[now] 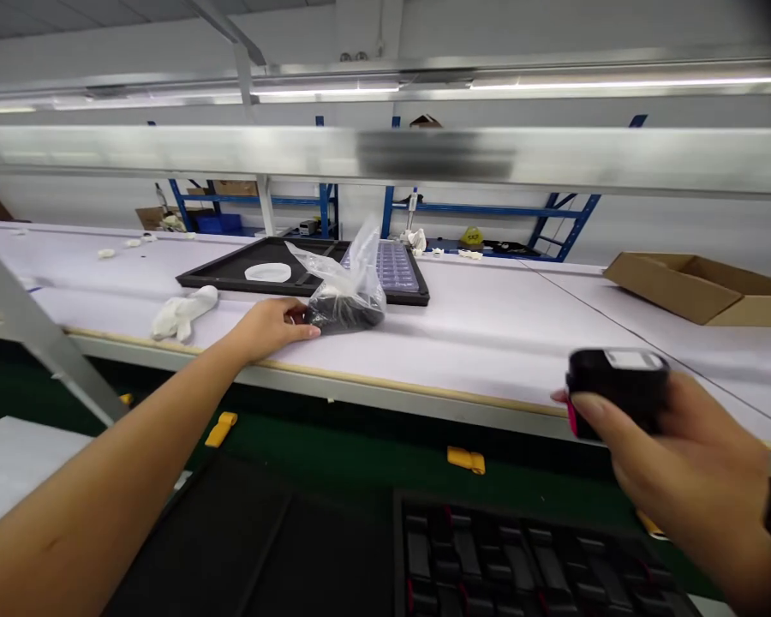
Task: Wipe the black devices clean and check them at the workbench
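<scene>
My left hand (279,330) is closed on the left side of a clear plastic bag (353,300) on the bench. Something black fills the bag's lower part, and its open top stands up crumpled. In my right hand (687,454) is a small black box-shaped device (617,386) with a white label on top and a pink edge, raised over the front of the bench. Behind the bag lies a black tray (231,272) holding a white oval piece (268,272) and a clear blister tray (395,267). A white glove (183,315) rests left of my left hand.
Below the bench edge, a black tray (399,548) holds several similar black devices with pink edges. An open cardboard box (700,287) sits at the right of the white bench (488,317). A metal post (44,334) slants at the left; a metal beam (263,152) spans above.
</scene>
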`<state>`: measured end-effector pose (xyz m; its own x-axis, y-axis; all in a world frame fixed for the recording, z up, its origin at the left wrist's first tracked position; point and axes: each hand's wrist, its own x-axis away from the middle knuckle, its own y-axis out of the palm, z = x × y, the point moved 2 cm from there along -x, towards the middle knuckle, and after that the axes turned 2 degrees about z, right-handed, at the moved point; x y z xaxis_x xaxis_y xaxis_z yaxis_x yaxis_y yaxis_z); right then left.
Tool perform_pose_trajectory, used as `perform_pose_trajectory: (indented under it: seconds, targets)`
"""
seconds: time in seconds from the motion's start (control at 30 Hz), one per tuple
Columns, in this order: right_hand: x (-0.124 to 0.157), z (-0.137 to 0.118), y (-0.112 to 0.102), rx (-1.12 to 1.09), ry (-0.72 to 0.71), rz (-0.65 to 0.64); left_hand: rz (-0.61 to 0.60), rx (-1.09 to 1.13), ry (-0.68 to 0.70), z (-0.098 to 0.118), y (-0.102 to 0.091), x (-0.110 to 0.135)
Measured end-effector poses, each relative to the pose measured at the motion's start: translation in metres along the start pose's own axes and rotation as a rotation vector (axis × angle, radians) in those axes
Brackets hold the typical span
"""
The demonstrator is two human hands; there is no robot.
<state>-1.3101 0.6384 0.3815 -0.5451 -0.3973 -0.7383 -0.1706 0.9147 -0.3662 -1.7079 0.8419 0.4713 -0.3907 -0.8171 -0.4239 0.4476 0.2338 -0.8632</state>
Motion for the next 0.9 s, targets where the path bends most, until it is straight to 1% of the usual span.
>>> perform_pose_trajectory:
  seconds: [0.03,0.07,0.1,0.13,0.2,0.27,0.5,0.6,0.73,0.8,0.87,0.9]
  targets:
    - [-0.016,-0.02,0.023,-0.026,0.036,0.027,-0.014,0.017,-0.004,-0.008,0.003,-0.004]
    - [-0.026,-0.036,0.042,-0.05,0.039,0.027,-0.022,0.033,-0.012,-0.017,0.006,-0.008]
    - [-0.033,-0.048,0.056,-0.024,0.049,0.04,-0.032,0.048,-0.021,-0.024,0.008,-0.012]
    - [-0.036,-0.056,0.067,0.002,0.053,0.063,-0.038,0.062,-0.028,-0.031,0.011,-0.016]
    - [-0.034,-0.061,0.076,0.068,0.076,0.124,-0.052,0.084,-0.028,-0.039,0.015,-0.021]
    - [-0.03,-0.059,0.077,0.102,0.107,0.16,-0.061,0.094,-0.019,-0.042,0.018,-0.023]
    - [-0.027,-0.062,0.076,0.167,0.227,0.137,-0.101,0.073,0.022,-0.036,0.014,-0.021]
    - [-0.026,-0.062,0.074,0.161,0.241,0.136,-0.113,0.053,0.012,-0.034,0.015,-0.021]
    - [-0.033,-0.06,0.08,0.041,0.25,0.131,-0.11,0.011,0.005,-0.036,0.018,-0.024]
    - [-0.035,-0.066,0.083,-0.062,0.26,0.114,-0.106,0.001,0.017,-0.04,0.014,-0.024]
    - [-0.028,-0.077,0.078,-0.148,0.26,0.061,-0.088,0.005,0.032,-0.041,0.006,-0.022]
    - [-0.02,-0.082,0.068,-0.19,0.257,0.027,-0.063,0.011,0.037,-0.038,0.003,-0.021]
